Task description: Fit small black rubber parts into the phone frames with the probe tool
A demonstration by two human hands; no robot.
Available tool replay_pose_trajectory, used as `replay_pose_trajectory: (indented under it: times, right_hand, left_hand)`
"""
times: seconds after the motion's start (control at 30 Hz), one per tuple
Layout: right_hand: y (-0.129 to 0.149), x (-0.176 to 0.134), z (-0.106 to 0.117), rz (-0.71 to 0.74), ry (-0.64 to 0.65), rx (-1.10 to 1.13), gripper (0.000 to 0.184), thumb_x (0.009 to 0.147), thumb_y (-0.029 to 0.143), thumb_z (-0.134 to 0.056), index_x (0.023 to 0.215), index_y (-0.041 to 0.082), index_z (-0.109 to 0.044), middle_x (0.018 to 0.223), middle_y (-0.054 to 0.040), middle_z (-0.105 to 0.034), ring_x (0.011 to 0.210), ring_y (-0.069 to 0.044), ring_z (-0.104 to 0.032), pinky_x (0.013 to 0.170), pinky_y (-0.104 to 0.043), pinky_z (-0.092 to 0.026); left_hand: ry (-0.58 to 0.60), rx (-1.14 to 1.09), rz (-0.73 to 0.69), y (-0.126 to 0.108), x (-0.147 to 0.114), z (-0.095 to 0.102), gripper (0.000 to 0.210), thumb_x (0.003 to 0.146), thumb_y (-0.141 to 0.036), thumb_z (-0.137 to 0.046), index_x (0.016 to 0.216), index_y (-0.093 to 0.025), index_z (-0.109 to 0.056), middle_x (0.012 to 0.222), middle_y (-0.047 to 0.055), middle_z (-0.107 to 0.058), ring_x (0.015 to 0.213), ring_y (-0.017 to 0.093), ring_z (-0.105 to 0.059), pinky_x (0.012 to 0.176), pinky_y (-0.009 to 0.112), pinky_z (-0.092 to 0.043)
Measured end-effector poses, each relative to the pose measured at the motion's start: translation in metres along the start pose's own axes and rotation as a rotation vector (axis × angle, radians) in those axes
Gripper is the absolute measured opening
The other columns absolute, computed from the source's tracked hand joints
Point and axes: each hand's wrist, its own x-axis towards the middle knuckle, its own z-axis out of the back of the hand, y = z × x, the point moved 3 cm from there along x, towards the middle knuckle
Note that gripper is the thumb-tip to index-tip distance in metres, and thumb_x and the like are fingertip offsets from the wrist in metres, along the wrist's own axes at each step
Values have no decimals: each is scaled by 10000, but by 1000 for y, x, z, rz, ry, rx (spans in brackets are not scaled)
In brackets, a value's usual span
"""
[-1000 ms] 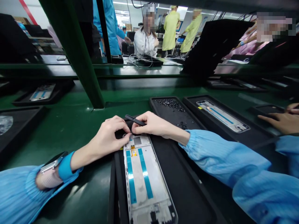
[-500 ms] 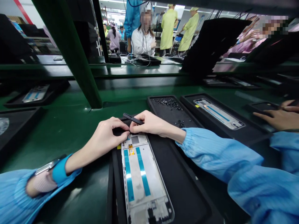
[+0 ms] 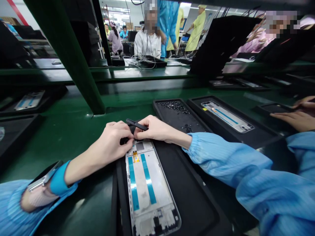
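A silver phone frame (image 3: 142, 180) with two blue strips and a small orange flex piece lies in a black foam tray (image 3: 189, 193) before me. Over its top end, my left hand (image 3: 115, 139) is closed in a pinch, thumb on the frame's upper left corner; whatever is between the fingertips is hidden. My right hand (image 3: 157, 128) is closed on a pair of black tweezers (image 3: 135, 124), whose rear end points up and left. The tweezers' tips are covered by my fingers. Both hands' fingertips meet at the frame's top edge.
A black tray (image 3: 169, 113) of small dark parts stands beyond my right hand. To its right, another tray (image 3: 261, 132) bears a second phone frame (image 3: 227, 116). A co-worker's hand (image 3: 295, 119) is at far right. A green post (image 3: 81, 72) slants down at left.
The view has shifted slightly, so the bench things sit a little further left. My left fingers have curled in more closely; my right hand keeps the tweezers at the frame's top edge.
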Motion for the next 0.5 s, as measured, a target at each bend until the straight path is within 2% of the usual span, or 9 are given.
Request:
replay_pose_trajectory:
  times: [0.23,0.5]
  right_hand:
    - [3,-3,-1,4,-5,-13,123,658,193,-580,681,110,-667,611,-1,-583,558,-79,-466,506,-199,-327]
    - [-1,-1,0,18,-18,-30,147,659,236,-597,687,111,-668,611,5,-577,575,-84,-472,518,-202,-311]
  left_hand:
    - [50,-102,76,7,1,1,174,771,-205,-518,732,-158,-681,747,43,-658,677,146,-609,602,236,-477]
    - [59,93,-58,-4,2,0,219,776,-134,-452,628,-145,-613,637,43,-618,613,159,-576,610,282,-440]
